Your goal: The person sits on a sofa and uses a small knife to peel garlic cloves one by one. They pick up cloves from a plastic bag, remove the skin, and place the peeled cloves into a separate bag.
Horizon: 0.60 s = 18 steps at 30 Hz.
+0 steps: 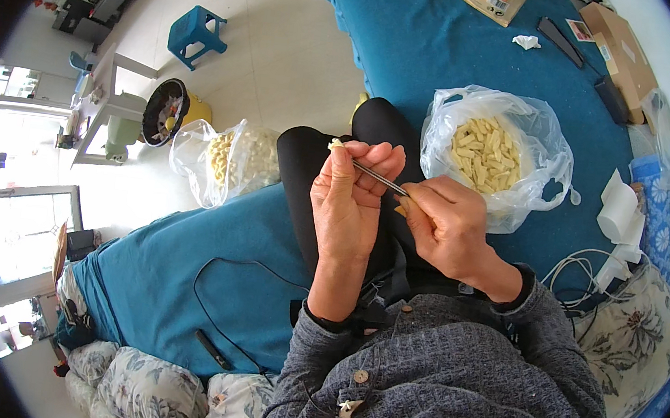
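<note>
Palm up over the lap, my left hand [351, 198] pinches a small pale-yellow piece [335, 144] between thumb and fingertip. My right hand [447, 224] grips a thin metal rod-like tool [378, 178], which slants across the left fingers toward that piece. The tool's exact kind and its tip are hard to make out; a bit of yellow-orange [400, 210] shows below the right fingers. Right of the hands, an open clear plastic bag [547, 139] holds pale-yellow strips [486, 154]. Left of the knees stands another clear plastic bag [193, 160] with small curved pale-yellow pieces [224, 154].
A teal cover [179, 290] spreads over the seat, with a black cable [199, 274] on it. White cables [567, 270], a white paper roll [616, 214] and a cardboard box [620, 55] lie at right. A lined bin [164, 111] and a blue plastic stool [197, 35] stand on the floor.
</note>
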Each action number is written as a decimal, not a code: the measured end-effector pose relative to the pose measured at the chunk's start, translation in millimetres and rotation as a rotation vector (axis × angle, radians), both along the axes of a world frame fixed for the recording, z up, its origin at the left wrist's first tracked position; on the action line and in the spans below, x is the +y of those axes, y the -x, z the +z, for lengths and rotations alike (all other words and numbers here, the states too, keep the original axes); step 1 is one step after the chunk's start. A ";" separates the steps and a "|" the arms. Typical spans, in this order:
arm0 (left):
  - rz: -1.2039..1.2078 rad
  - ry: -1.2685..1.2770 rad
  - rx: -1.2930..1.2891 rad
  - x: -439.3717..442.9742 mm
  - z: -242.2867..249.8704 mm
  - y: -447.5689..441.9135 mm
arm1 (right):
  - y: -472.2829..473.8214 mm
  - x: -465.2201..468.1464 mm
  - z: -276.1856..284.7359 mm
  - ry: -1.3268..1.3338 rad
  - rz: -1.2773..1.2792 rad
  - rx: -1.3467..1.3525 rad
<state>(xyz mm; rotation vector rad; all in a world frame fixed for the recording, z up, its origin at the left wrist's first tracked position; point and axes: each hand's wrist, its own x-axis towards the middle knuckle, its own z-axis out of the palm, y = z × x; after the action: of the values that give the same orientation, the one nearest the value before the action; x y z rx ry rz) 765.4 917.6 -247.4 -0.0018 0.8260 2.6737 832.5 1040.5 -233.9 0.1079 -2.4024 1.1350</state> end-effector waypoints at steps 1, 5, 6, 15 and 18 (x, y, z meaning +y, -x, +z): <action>0.015 -0.006 0.015 0.8 -0.3 -0.2 | 1.9 -2.3 -1.0 0.028 0.011 -0.007; 0.055 -0.028 0.045 2.0 -2.1 2.3 | 11.1 -8.7 -5.1 0.182 0.061 -0.045; 0.057 -0.027 0.046 0.9 -1.9 2.4 | 11.9 -8.5 -5.4 0.199 0.073 -0.070; -0.029 0.169 0.146 -12.9 4.9 15.0 | 10.2 -5.7 -1.6 0.264 0.110 -0.121; 0.006 0.128 0.171 -15.9 2.4 19.9 | 9.1 -5.6 -0.5 0.229 0.115 -0.132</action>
<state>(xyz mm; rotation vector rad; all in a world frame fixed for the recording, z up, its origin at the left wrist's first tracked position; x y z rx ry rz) 745.5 901.7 -245.0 0.1962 1.0505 2.6487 823.4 1034.8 -234.3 0.0991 -2.3845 1.5043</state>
